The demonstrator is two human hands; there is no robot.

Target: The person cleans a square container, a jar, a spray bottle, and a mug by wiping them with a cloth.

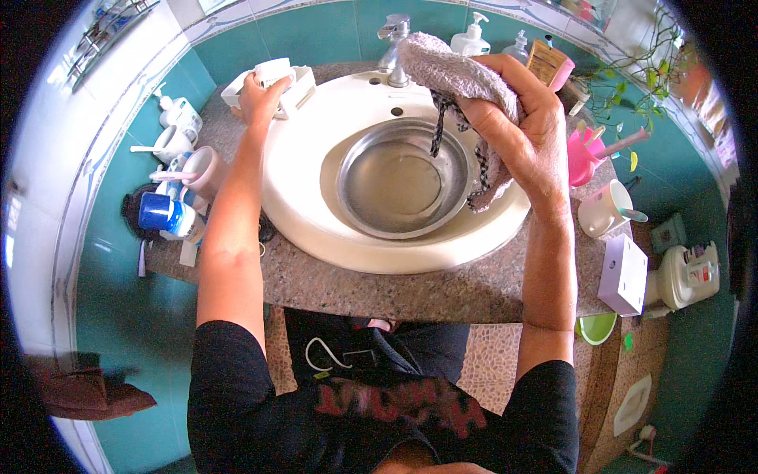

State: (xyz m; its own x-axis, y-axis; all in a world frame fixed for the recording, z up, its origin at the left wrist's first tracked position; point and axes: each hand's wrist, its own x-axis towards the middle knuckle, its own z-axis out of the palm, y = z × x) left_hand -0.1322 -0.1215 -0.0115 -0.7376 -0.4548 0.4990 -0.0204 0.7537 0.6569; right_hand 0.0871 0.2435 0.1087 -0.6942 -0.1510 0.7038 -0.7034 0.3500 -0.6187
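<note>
A fluffy grey cloth (459,65) with a dark checked edging hangs from my right hand (527,127), raised over the right side of the white washbasin (296,178). At the back left, my left hand (263,99) grips a small white container (273,70) at a shallow white tray (303,86) on the counter. Whether the container still touches the tray is hidden by my fingers. Inside the basin sits a round metal bowl (349,204) with what looks like water in it. Behind the basin stands a chrome faucet (398,56), partly covered by the cloth.
Pump bottles (471,40) and a tube (546,62) line the back. Cups (204,169), bottles (163,212) and a lotion pump (180,115) crowd the left. A pink cup (580,157), a white mug (605,207) and a white box (623,275) stand on the right of the granite counter (379,296).
</note>
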